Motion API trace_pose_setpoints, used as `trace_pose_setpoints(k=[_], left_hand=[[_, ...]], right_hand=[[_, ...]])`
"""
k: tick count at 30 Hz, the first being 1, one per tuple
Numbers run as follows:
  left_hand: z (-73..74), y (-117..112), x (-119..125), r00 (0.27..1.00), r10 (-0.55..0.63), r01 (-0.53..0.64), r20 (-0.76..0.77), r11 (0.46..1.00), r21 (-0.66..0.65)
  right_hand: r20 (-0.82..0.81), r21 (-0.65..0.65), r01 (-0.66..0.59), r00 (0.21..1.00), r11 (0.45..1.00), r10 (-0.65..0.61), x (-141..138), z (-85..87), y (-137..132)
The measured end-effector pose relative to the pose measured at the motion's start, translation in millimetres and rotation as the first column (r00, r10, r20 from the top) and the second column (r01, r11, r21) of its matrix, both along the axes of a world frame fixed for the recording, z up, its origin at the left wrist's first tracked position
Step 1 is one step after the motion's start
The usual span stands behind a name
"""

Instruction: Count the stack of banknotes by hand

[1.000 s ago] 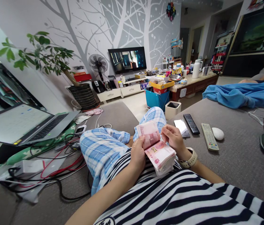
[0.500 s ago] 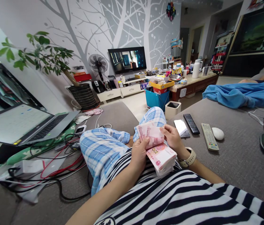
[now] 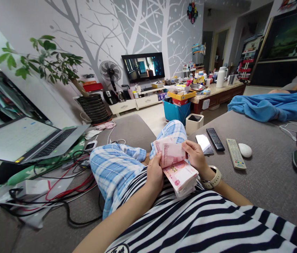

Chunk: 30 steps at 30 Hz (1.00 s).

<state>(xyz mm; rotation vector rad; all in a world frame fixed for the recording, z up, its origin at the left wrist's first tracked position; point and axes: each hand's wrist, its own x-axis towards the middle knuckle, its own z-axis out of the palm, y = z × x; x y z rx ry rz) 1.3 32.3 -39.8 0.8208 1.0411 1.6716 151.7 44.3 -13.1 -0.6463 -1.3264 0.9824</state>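
**Leafing through my stack of 100-yuan notes point(image 3: 180, 177)**
My left hand point(image 3: 155, 174) grips it at 9 o'clock; my right hand point(image 3: 195, 156), nearer the raised top notes point(image 3: 170, 154), pinches them at 2 o'clock.

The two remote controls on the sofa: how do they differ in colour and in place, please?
The black remote control is dark, while the pale remote control is a light grey-white. The black remote control lies beside the phone, and the pale remote control lies beside the white mouse. Both lie flat on the grey sofa, with their buttons facing up.
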Motion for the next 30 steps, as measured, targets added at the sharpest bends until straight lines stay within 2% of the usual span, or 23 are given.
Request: trace_pose_setpoints(k=[2,12,19,26,28,30], left_hand=[[0.8,0.1,0.0,0.999,-0.033,0.034,0.041,0.999,-0.018],[4.6,0.2,0.8,0.997,-0.061,0.062,0.042,0.998,-0.024],[7.2,-0.5,-0.5,0.999,-0.014,0.012,-0.036,1.000,-0.029],[6.9,-0.8,0.4,0.998,-0.052,0.053,0.027,0.998,-0.024],[6.6,-0.6,0.5,0.998,-0.058,0.059,0.009,0.998,-0.024],[6.3,-0.4,0.5,0.997,-0.019,0.017,-0.076,1.000,-0.016]], right_hand=[[-0.011,-0.001,-0.016,1.000,1.000,0.016,-0.2,-0.3,-0.1],[-0.010,0.006,-0.010,1.000,1.000,0.010,0.6,1.4,-2.3],[-0.034,0.001,-0.033,0.999,0.999,0.033,0.4,2.4,-3.8],[-0.037,-0.011,-0.044,0.998,0.999,0.043,1.0,3.3,-4.6],[-0.040,-0.015,-0.049,0.998,0.999,0.048,1.0,3.6,-4.8],[-0.042,-0.019,-0.052,0.998,0.998,0.051,1.1,3.8,-5.1]])
